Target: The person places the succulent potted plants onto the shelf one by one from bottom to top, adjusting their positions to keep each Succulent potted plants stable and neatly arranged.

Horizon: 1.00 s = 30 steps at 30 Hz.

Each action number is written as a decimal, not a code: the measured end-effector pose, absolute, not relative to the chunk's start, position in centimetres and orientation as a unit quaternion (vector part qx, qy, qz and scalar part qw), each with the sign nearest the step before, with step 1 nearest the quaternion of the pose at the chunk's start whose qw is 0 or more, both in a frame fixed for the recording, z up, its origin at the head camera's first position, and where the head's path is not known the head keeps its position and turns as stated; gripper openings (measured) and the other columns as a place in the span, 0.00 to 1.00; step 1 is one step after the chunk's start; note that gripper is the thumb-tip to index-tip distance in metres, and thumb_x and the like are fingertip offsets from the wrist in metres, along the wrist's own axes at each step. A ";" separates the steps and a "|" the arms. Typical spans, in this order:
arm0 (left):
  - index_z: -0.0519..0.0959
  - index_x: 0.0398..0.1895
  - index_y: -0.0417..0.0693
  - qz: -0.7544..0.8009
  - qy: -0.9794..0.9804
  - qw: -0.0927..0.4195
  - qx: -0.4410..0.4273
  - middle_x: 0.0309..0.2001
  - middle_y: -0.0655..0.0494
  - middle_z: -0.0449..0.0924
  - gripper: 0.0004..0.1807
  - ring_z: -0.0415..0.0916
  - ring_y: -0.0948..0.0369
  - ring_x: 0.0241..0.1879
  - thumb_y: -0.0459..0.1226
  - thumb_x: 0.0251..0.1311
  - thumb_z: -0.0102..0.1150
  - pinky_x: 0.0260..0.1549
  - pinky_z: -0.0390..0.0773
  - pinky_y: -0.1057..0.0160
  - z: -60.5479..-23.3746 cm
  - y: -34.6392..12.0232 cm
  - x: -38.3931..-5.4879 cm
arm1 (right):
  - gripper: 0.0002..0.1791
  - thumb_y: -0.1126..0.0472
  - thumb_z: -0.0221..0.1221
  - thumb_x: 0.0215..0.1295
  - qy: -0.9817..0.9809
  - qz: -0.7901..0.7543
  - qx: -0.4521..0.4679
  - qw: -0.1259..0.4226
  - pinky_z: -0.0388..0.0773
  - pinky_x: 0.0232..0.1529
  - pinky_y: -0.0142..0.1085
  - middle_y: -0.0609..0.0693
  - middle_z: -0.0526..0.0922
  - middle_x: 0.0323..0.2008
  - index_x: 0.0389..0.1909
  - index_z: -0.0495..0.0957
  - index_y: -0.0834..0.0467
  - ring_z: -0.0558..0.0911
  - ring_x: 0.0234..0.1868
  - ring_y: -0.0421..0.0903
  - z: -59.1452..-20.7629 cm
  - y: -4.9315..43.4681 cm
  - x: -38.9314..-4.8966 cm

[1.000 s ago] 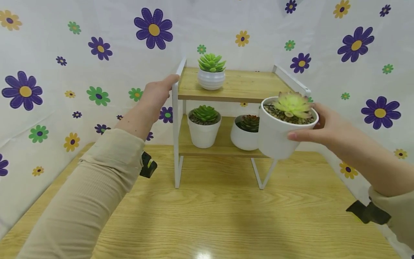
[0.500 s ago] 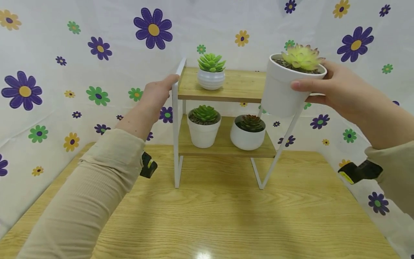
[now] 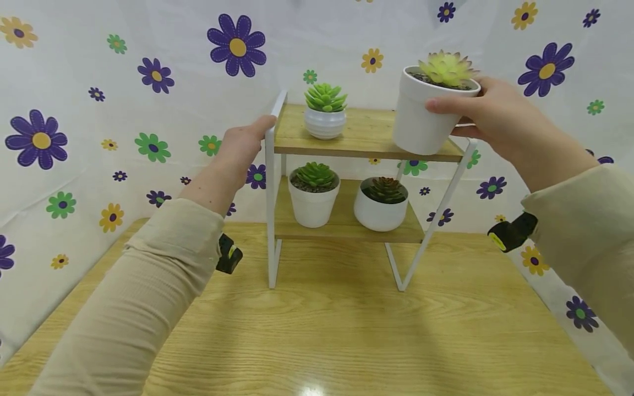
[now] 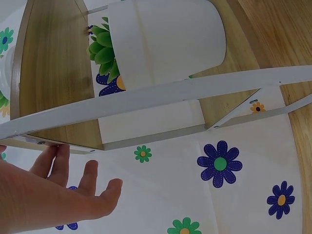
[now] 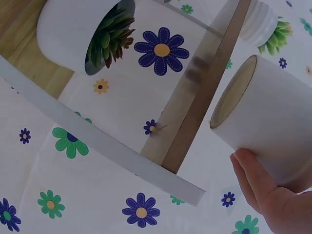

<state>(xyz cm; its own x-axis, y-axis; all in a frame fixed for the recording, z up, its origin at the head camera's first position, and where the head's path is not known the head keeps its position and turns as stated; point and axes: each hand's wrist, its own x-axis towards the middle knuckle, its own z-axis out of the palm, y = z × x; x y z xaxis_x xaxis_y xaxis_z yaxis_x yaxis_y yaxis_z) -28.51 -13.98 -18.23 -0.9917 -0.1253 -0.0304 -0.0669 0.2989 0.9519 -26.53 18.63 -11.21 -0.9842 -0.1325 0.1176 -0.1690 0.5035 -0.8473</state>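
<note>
My right hand (image 3: 505,118) grips a tall white pot with a yellow-green, pink-tipped succulent (image 3: 421,118) from its right side. It is over the right front of the two-tier shelf's top board (image 3: 369,129). In the right wrist view, a gap shows between the pot's base (image 5: 236,92) and the board. At the shelf's upper left corner, my left hand (image 3: 240,146) holds the white metal frame (image 3: 269,192). Seen from the left wrist, two fingers (image 4: 59,168) touch the frame by the board while the others stand off it. A small ribbed pot with a bright green succulent (image 3: 324,118) stands on the top board's left.
Below, on the lower board (image 3: 346,234), are a white pot with a green succulent (image 3: 314,203) and a rounded white pot with a reddish-green succulent (image 3: 380,212). The shelf stands on a wood-grain table (image 3: 317,330). Flower-printed cloth (image 3: 188,55) surrounds it behind and at the sides.
My right hand has lifted the potted succulent from in front of the lower board, then brought it left and over the top board. My left hand has stayed on the frame.
</note>
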 end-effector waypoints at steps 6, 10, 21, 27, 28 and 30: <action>0.54 0.72 0.54 -0.591 -0.804 0.024 0.060 0.73 0.56 0.50 0.41 0.47 0.55 0.72 0.63 0.60 0.42 0.71 0.47 0.47 -18.3 -14.0 -28.6 | 0.43 0.47 0.61 0.59 -0.858 0.509 0.063 0.014 0.57 0.71 0.47 0.48 0.61 0.66 0.71 0.50 0.50 0.63 0.66 0.51 -11.6 18.3 -27.9; 0.54 0.72 0.54 -0.593 -0.803 0.024 0.058 0.73 0.57 0.50 0.40 0.47 0.55 0.73 0.63 0.61 0.42 0.71 0.47 0.49 -18.3 -14.1 -28.7 | 0.46 0.44 0.61 0.58 -0.865 0.501 0.040 0.015 0.56 0.71 0.47 0.51 0.58 0.69 0.72 0.48 0.51 0.63 0.66 0.51 -11.8 18.1 -28.5; 0.55 0.72 0.52 -0.607 -0.793 0.029 0.050 0.73 0.56 0.50 0.39 0.47 0.56 0.73 0.60 0.62 0.44 0.72 0.47 0.52 -18.2 -14.3 -28.5 | 0.49 0.41 0.62 0.56 -0.861 0.508 0.008 0.016 0.55 0.71 0.45 0.50 0.54 0.72 0.72 0.47 0.51 0.61 0.69 0.51 -11.6 16.8 -29.5; 0.55 0.72 0.53 -0.606 -0.793 0.029 0.051 0.73 0.57 0.50 0.38 0.47 0.57 0.73 0.59 0.62 0.44 0.72 0.48 0.52 -18.2 -14.4 -28.5 | 0.49 0.40 0.62 0.54 -0.860 0.511 0.003 0.015 0.55 0.72 0.45 0.48 0.53 0.72 0.72 0.47 0.49 0.60 0.69 0.50 -11.6 16.3 -30.0; 0.55 0.72 0.53 -0.607 -0.792 0.029 0.048 0.73 0.57 0.50 0.38 0.47 0.57 0.73 0.59 0.62 0.44 0.72 0.48 0.53 -18.2 -14.4 -28.5 | 0.49 0.40 0.62 0.54 -0.859 0.512 0.002 0.014 0.55 0.72 0.45 0.48 0.53 0.72 0.72 0.47 0.49 0.60 0.69 0.50 -11.6 16.3 -30.0; 0.56 0.71 0.53 -0.610 -0.790 0.030 0.045 0.73 0.57 0.50 0.38 0.46 0.57 0.73 0.59 0.62 0.44 0.72 0.47 0.53 -18.2 -14.4 -28.5 | 0.49 0.40 0.62 0.54 -0.858 0.513 0.001 0.014 0.55 0.72 0.46 0.48 0.53 0.72 0.72 0.48 0.48 0.60 0.69 0.50 -11.7 16.2 -30.1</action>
